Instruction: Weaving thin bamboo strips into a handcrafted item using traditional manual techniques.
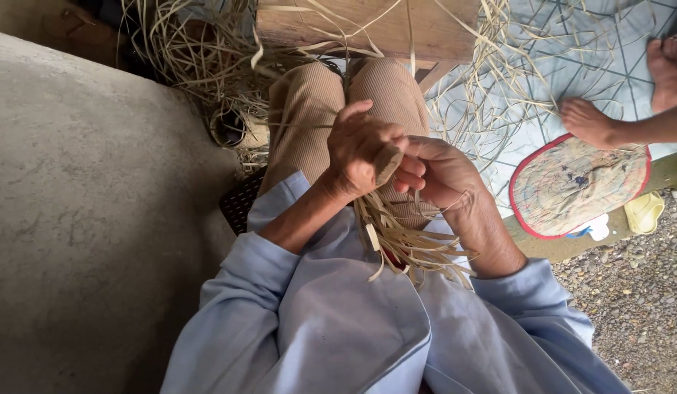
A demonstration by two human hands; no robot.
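Head view: left hand (360, 149) and right hand (444, 175) meet over the lap, fingers clamped on pale fibre strips (400, 244); light, limp, splintery; best gripped near the pinch

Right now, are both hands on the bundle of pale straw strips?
Yes: the left hand and right hand meet around the bundle of pale straw strips over the lap.

Your left hand (360, 149) and right hand (444, 171) meet over your lap, gripping pale straw strips (404, 244) together.
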